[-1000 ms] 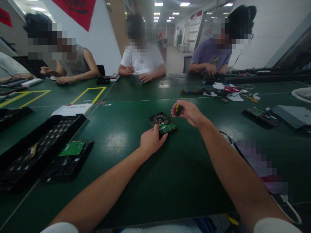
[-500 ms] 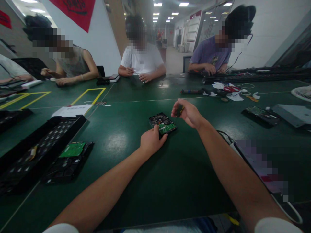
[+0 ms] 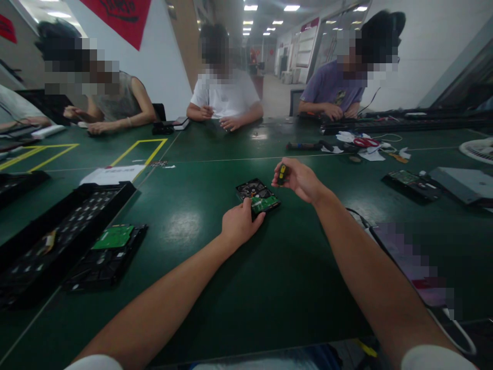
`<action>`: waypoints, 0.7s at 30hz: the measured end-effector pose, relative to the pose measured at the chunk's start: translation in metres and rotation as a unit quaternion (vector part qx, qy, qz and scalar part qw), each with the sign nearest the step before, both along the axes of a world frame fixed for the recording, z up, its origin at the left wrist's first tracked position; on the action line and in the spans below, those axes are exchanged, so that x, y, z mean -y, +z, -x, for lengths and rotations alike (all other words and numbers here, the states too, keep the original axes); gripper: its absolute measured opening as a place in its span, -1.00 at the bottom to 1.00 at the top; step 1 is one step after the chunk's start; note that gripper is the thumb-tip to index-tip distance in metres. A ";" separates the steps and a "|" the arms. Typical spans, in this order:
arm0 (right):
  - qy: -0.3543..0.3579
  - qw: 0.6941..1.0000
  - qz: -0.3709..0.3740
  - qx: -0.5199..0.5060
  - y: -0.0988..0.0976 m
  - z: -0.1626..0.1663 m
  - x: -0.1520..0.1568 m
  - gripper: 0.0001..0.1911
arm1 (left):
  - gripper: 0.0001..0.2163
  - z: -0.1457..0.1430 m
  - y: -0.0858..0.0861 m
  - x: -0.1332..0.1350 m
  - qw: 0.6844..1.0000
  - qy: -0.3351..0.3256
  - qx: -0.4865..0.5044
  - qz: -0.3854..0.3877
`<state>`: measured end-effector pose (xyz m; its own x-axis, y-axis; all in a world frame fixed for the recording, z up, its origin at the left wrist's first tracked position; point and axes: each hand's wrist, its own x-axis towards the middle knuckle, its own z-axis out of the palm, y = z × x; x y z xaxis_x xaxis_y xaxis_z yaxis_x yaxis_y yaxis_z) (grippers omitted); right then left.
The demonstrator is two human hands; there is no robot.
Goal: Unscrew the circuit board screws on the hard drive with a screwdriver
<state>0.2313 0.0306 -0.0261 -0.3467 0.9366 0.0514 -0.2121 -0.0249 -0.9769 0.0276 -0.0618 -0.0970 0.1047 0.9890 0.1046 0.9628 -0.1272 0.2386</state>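
A hard drive (image 3: 257, 189) lies on the green table in front of me, its green circuit board facing up. My left hand (image 3: 239, 222) grips its near-left edge, thumb and fingers closed on it. Just right of the drive and slightly above the table, my right hand (image 3: 296, 179) is closed around a small black-and-yellow tool handle (image 3: 283, 173). Whatever extends from that handle is hidden. Another hard drive (image 3: 111, 252) with a green board rests at left, beside a long black tray (image 3: 88, 198) that has a small light-coloured piece in it.
A third drive (image 3: 410, 186) and a grey metal box (image 3: 464, 185) sit at right, near a white fan grille (image 3: 477, 150). Red-handled scissors (image 3: 366, 142) lie among paper scraps. A blurred-out tablet-like device (image 3: 408, 262) is by my right forearm. Several people work across the table.
My right hand has turned slightly, so the yellow on the handle now shows clearly. My left hand and the drive under it stay in place.
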 end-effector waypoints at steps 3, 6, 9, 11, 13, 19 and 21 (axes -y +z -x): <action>-0.009 1.000 -0.013 0.015 -0.001 0.000 -0.001 -0.65 | -0.50 0.001 0.000 0.000 1.000 -0.001 0.000 0.000; -0.021 0.999 -0.020 0.023 -0.001 0.000 -0.001 -0.67 | -0.51 0.001 -0.001 0.000 1.000 -0.002 0.001 -0.006; -0.019 0.999 -0.018 0.017 -0.001 0.002 0.000 -0.66 | -0.50 0.000 -0.001 0.000 1.000 0.005 0.001 -0.003; -0.008 1.000 -0.021 0.010 -0.002 0.004 0.001 -0.62 | -0.51 -0.001 0.000 0.001 1.000 0.008 0.003 0.002; 0.000 1.000 -0.025 0.001 -0.003 0.006 0.002 -0.58 | -0.51 -0.001 0.001 0.001 1.000 0.008 0.002 0.003; 0.007 1.000 -0.022 -0.011 -0.003 0.006 0.004 -0.49 | -0.50 0.000 0.001 0.000 1.000 0.000 0.000 -0.001; 0.015 1.000 -0.022 -0.010 -0.003 0.006 0.004 -0.53 | -0.49 0.000 0.000 0.000 1.000 0.000 0.000 -0.001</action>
